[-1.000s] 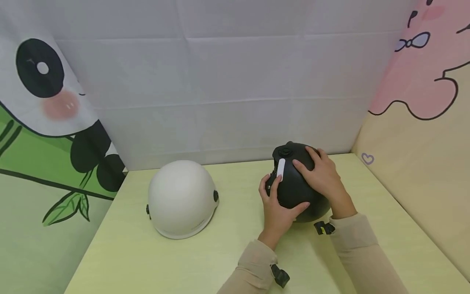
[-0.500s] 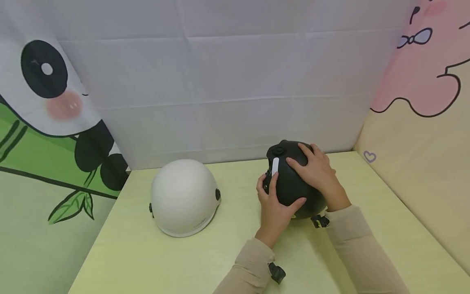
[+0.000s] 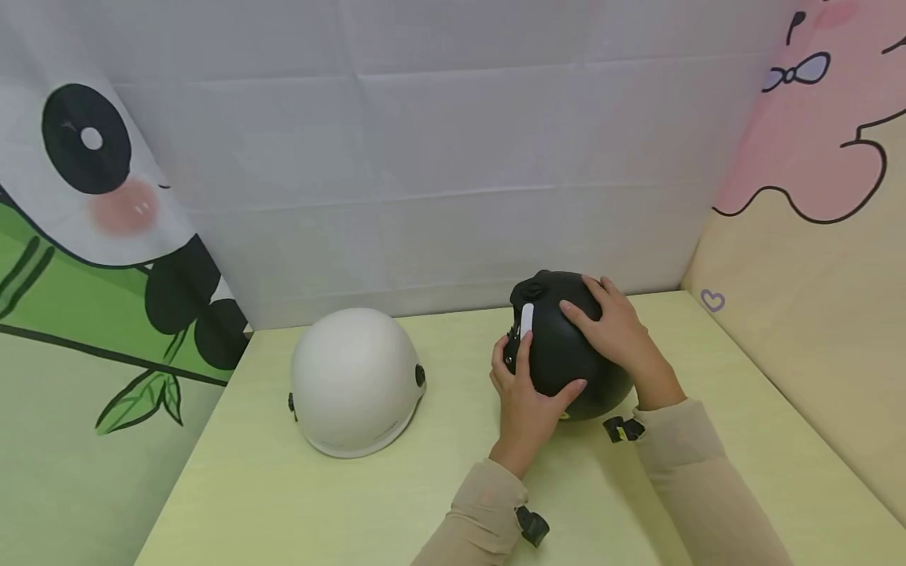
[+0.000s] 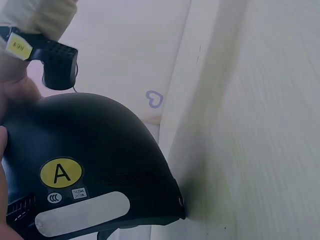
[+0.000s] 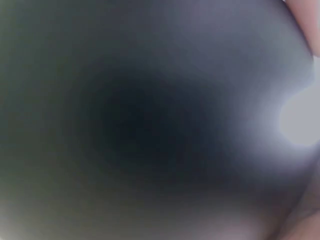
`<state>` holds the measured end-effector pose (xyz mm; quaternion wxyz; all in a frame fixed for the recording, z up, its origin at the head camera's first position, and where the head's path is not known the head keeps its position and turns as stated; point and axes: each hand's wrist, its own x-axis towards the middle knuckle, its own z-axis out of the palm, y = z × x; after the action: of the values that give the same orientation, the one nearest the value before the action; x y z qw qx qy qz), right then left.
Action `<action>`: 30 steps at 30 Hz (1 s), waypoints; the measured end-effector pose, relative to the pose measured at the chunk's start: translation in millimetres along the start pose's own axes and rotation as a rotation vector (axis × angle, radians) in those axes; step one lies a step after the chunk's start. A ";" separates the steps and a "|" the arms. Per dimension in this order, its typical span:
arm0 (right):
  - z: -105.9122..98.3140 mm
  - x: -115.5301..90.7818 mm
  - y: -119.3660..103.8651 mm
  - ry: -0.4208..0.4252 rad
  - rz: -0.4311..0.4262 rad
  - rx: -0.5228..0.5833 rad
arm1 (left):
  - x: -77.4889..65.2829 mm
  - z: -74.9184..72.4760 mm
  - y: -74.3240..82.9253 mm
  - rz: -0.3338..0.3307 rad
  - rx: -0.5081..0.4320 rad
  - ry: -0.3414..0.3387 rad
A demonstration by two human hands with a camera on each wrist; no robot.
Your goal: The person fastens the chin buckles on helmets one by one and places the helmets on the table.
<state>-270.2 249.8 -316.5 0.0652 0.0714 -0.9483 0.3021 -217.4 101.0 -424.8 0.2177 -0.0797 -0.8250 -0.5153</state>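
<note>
Toward the right of the table, a black helmet (image 3: 562,358) is held between both hands in the head view. My left hand (image 3: 527,417) grips its near left edge, the fingers bent over the rim by a white strip and the thumb spread on the shell. On the upper right of the shell, my right hand (image 3: 623,338) grips with thumb and fingers apart. The left wrist view shows the helmet's lower side with a round yellow "A" sticker (image 4: 61,173) and a pale strip (image 4: 82,214). Dark blurred shell (image 5: 150,125) fills the right wrist view.
A white helmet (image 3: 357,377) with dark side knobs sits dome up on the left part of the pale yellow table (image 3: 340,511). Behind the table hangs a grey-white cloth (image 3: 453,157). Cartoon-printed panels flank both sides.
Both hands and the black helmet appear slightly farther left than a second ago, while the whole view also shifts a little. The grip looks much the same. The white helmet stays on the table.
</note>
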 end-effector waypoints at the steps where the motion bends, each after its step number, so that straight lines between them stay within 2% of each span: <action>1: 0.1 -1.3 3.6 0.004 -0.011 0.024 | 0.0 -0.2 -0.1 -0.011 -0.008 0.000; 7: 4.6 -8.4 29.6 0.053 -0.011 0.176 | 0.3 -1.9 -0.6 -0.062 -0.038 -0.002; 13: 11.9 -8.7 53.4 0.104 -0.060 0.312 | 3.7 -5.0 -1.2 -0.053 -0.033 0.028; 21: 25.4 -7.9 84.2 0.039 -0.079 0.497 | 5.7 -8.0 -2.1 -0.051 0.017 0.041; 26: 31.9 -6.0 89.9 0.018 -0.079 0.545 | 10.4 -13.4 0.0 0.028 0.118 0.049; 30: 33.7 -4.6 85.7 0.016 -0.076 0.555 | 16.0 -16.9 1.8 0.131 0.249 0.003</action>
<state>-283.4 299.9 -392.9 0.0618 0.1195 -0.8256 0.5481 -226.4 85.4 -409.9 0.2601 -0.1049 -0.8754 -0.3937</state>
